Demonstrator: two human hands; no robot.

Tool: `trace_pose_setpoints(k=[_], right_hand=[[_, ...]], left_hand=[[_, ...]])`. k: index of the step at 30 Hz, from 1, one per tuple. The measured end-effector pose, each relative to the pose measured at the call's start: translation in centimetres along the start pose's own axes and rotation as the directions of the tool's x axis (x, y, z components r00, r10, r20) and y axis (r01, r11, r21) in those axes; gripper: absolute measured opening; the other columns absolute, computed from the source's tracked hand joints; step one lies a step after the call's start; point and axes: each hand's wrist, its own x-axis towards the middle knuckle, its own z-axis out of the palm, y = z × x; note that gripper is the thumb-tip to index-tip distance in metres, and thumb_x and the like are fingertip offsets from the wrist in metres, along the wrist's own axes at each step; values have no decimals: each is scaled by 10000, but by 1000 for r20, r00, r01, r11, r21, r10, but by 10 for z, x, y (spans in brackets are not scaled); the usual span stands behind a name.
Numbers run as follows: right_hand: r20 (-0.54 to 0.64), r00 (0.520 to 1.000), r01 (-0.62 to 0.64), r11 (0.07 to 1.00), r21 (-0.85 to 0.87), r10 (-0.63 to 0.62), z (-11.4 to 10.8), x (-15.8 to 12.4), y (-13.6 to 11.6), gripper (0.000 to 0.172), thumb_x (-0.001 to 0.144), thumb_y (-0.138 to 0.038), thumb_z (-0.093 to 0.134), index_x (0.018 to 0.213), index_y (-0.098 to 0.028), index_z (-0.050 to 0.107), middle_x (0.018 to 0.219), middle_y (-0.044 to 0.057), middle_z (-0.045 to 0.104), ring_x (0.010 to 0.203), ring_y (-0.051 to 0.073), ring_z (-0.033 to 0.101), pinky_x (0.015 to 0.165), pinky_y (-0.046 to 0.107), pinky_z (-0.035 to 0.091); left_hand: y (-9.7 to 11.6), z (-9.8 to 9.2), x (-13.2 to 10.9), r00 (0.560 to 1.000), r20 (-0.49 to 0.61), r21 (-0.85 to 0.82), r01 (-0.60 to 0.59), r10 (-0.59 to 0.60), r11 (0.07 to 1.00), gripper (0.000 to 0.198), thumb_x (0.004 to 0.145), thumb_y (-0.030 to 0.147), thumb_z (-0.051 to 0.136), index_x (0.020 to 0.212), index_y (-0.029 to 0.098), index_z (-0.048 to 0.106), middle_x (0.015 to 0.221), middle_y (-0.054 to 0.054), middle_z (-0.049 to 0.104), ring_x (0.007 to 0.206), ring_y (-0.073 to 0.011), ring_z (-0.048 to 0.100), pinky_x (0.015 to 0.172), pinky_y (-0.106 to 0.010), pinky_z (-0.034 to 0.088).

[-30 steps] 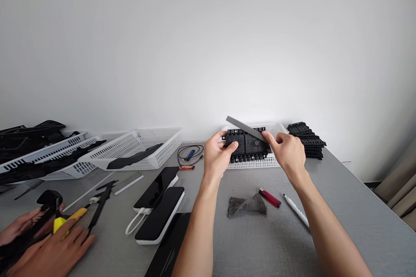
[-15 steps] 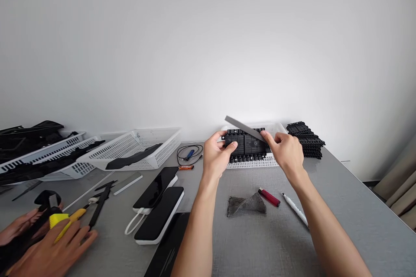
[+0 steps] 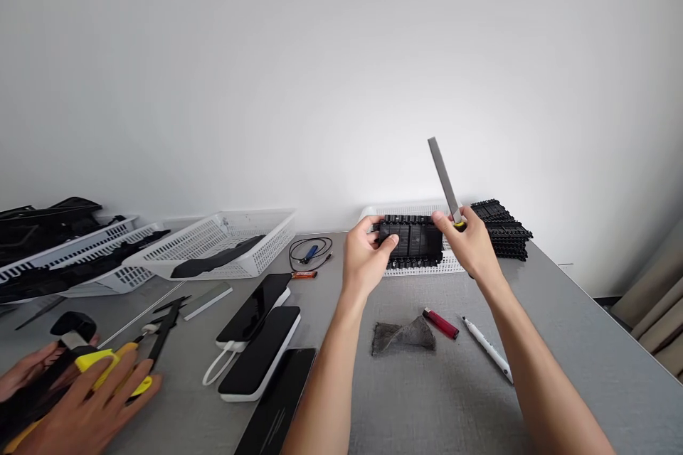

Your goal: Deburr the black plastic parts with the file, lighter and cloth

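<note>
A black rectangular plastic part (image 3: 410,242) with ridged, toothed long edges is held up over the white basket. My left hand (image 3: 367,252) is closed on its left end, thumb across the front face. My right hand (image 3: 469,242) is closed round a flat metal file (image 3: 444,178), whose yellow handle shows only a little at the fingers. The file's blade points up, tilted to the left, apart from the part's face. My right thumb is at the part's upper right corner. On the table below lies a crumpled grey abrasive-looking piece (image 3: 404,336).
A red lighter (image 3: 441,323) and white marker (image 3: 488,348) lie in front. Similar black parts are stacked (image 3: 501,231) right of the white basket (image 3: 421,271). Phones (image 3: 261,352), calipers (image 3: 166,330) and another basket (image 3: 272,249) are left. A co-worker's hands (image 3: 101,405) hold a yellow-handled tool.
My right hand has swung the file from lying slanted across the part's top edge to nearly upright. The part has shifted slightly right. The co-worker's yellow tool has moved too.
</note>
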Motion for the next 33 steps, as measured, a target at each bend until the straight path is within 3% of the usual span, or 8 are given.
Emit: trace_pose_setpoints(k=[5,9,15,18,22,27,33], right_hand=[[36,999,-33,999,14,33,4,-1,-9,559,677,-731,714,847,-220,564,635,-35,515,575,157,453,556,278,334],[105,993,-64,991,118,52,-5,6,5,542,681,-708,734,821,-197,624,561,-63,413,514,122,361,493,265,256],[97,987,-151,962,229,132,-19,13,21,559,743,-668,718,1007,-179,663,509,-90,375,438,102,325,434,252,238],[224,967,-198,920,338,126,-16,9,14,528,761,-654,708,978,-176,660,460,-90,391,409,108,349,418,252,277],[343,935,-238,882,407,94,-4,2,6,440,734,-616,745,777,-204,596,420,-96,371,382,94,320,394,246,273],[259,965,-152,899,411,44,5,-1,4,474,733,-613,742,642,-226,484,432,-89,369,399,92,342,410,251,267],[221,975,-92,941,324,19,7,-6,-4,440,761,-582,715,639,-217,503,435,-78,392,411,90,341,437,258,258]], left_hand=[[2,6,-5,999,36,3,1,-1,1000,405,647,180,752,1044,175,673,803,-57,771,686,-191,708,628,-251,514],[2,0,-1,998,44,-72,42,-39,996,466,603,203,792,1049,152,667,744,-46,754,652,-178,687,654,-261,509],[4,-11,7,996,-54,-154,64,-73,986,586,512,217,853,1058,125,662,716,-37,753,675,-169,685,743,-279,500],[6,-10,6,996,-43,-177,70,-79,982,618,509,225,858,1081,120,650,723,-36,755,687,-170,687,769,-287,501],[7,-8,4,998,-11,-151,66,-68,986,586,568,240,837,1112,136,646,813,-51,759,771,-177,699,802,-287,510],[4,-4,1,999,-23,-38,-37,36,999,432,636,254,818,1037,184,672,965,-53,737,880,-185,686,759,-254,513],[-4,0,2,984,-132,49,-117,123,992,363,652,439,852,865,179,713,868,-40,741,843,-188,672,741,-238,494]])
